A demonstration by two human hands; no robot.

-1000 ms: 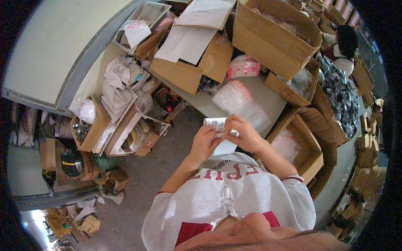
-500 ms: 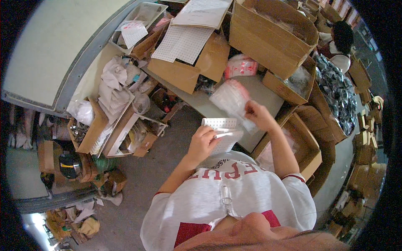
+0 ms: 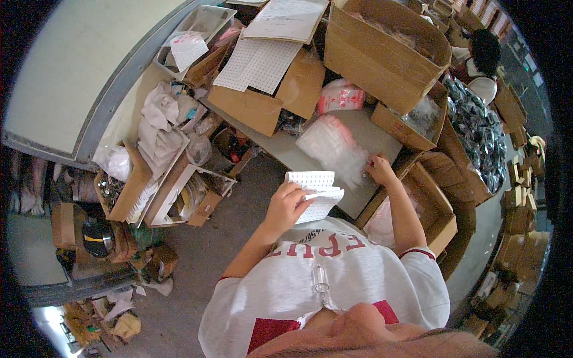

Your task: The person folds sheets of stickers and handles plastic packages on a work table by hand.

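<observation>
A folded white sheet of printed labels (image 3: 316,209) is in my left hand (image 3: 286,206), its fingers and thumb closed on the fold in front of my chest. On the grey table lies a fanned stack of clear plastic bags (image 3: 328,143) with a reddish far edge. My right hand (image 3: 381,170) is at the near right end of this stack, fingers pinched together on the edge of a bag; the fingertips are small and partly hidden. Behind the stack sits a plastic-wrapped pack (image 3: 340,97) with red print.
A big cardboard box (image 3: 382,56) stands at the back, a smaller box (image 3: 412,122) beside it. An open box (image 3: 439,209) is right of my arm. Label sheets (image 3: 253,62) lie on cardboard at the far left. Black glossy packets (image 3: 477,143) fill a box; a person (image 3: 480,65) is beyond.
My right hand has moved right and a little nearer, from over the bags to their edge. The label sheet in my left hand has opened slightly at its fold.
</observation>
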